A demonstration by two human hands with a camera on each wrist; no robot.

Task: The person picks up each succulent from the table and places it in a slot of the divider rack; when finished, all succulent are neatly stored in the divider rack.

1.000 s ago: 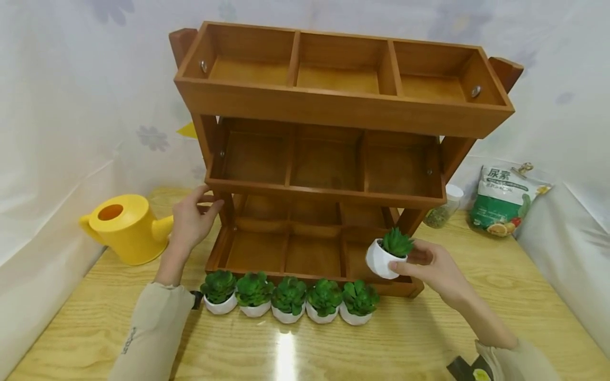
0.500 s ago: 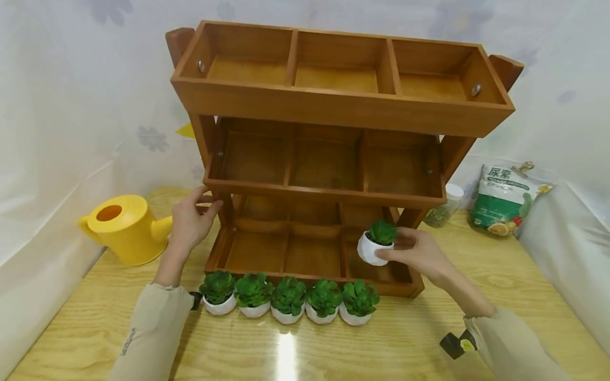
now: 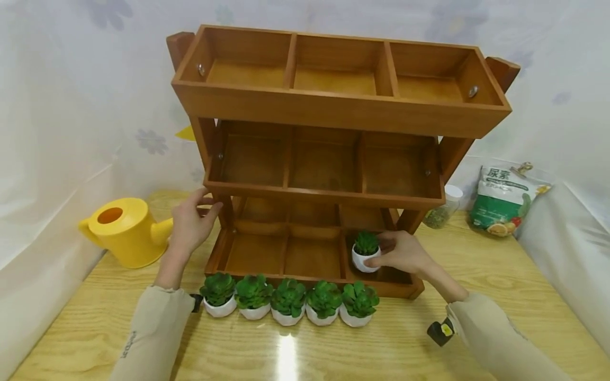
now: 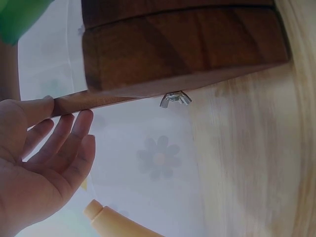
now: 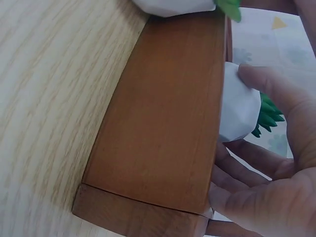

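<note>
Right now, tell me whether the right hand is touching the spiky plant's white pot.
Touching. The right wrist view shows it: the right hand has its thumb laid against the white pot, with no gap between them.

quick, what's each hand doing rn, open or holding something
Left hand: closed, pinching the wooden rack at its left side.
Right hand: closed, holding a small succulent in a white pot.
</note>
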